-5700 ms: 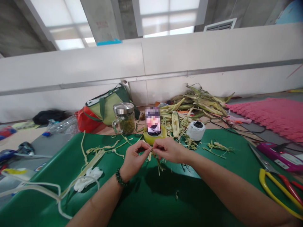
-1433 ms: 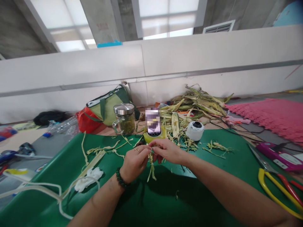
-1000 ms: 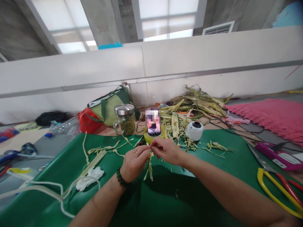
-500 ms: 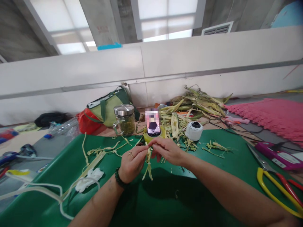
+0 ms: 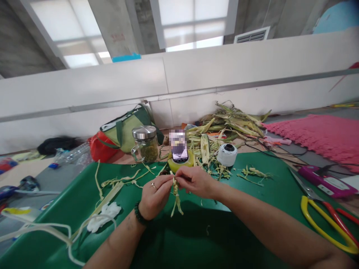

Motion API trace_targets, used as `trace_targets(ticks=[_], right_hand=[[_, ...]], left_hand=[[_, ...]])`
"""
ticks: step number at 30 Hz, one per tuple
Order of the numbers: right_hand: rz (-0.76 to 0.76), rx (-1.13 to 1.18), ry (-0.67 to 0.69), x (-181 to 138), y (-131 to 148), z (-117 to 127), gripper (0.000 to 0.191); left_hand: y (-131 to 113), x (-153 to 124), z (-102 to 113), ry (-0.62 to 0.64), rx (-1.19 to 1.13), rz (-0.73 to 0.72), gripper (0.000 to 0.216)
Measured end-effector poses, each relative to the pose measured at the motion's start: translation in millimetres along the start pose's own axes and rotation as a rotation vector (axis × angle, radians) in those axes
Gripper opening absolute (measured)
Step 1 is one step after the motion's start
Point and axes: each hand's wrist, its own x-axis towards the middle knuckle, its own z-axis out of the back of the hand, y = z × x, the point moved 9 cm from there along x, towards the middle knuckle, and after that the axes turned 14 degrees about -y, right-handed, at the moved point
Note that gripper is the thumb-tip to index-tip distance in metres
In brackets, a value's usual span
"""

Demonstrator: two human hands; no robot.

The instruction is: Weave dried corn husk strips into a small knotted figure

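Between my two hands hangs a small knotted bundle of corn husk, its loose pale ends pointing down over the green mat. My left hand, with a ring and a dark bead bracelet, is closed on its upper left side. The fingers of my right hand pinch the top of the same piece from the right. The exact grip at the fingertips is partly hidden. Just beyond the hands, a phone with a lit screen leans on a round yellow object.
Behind stand a glass jar, a green bag and a husk pile. A white spool sits right of the phone. Scissors lie far right, near a purple device. Husk strips and a crumpled tissue lie left.
My right fingers have drawn in closer around the top of the husk bundle, and more of the yellow object shows. The whole view has shifted slightly.
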Motion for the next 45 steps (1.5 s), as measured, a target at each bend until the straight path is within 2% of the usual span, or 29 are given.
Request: trace_targets(ticks=[4, 10, 13, 22, 30, 36, 40, 43, 45], right_hand=[[-0.008, 0.047, 0.002, -1, 5, 2, 0.014], [-0.225, 0.29, 0.026, 2, -3, -5, 0.014], [-0.29, 0.404, 0.053, 3, -6, -9, 0.021], [-0.344, 0.462, 0.116, 1, -11, -12, 0.02], [-0.388, 0.499, 0.11, 3, -19, -16, 0.036], [-0.372, 0.578, 0.136, 4, -19, -19, 0.038], [-0.371, 0.504, 0.11, 3, -18, -15, 0.027], [-0.352, 0.311, 0.066, 3, -18, -7, 0.013], [-0.3, 0.136, 0.013, 3, -17, 3, 0.011]], left_hand=[[-1, 0, 0, 0.011, -0.012, -0.005, 0.018], [-2, 2, 1, 0.011, -0.011, -0.01, 0.018], [-3, 2, 0, 0.019, -0.038, -0.012, 0.02], [-4, -1, -2, 0.017, -0.006, -0.042, 0.017], [-7, 0, -1, 0.011, 0.0, -0.072, 0.016], [-7, 2, 1, -0.013, 0.016, -0.077, 0.017], [-5, 4, 1, -0.014, -0.031, -0.015, 0.017], [4, 5, 0, -0.023, -0.09, 0.118, 0.014], [13, 3, 3, -0.059, -0.106, 0.23, 0.014]])
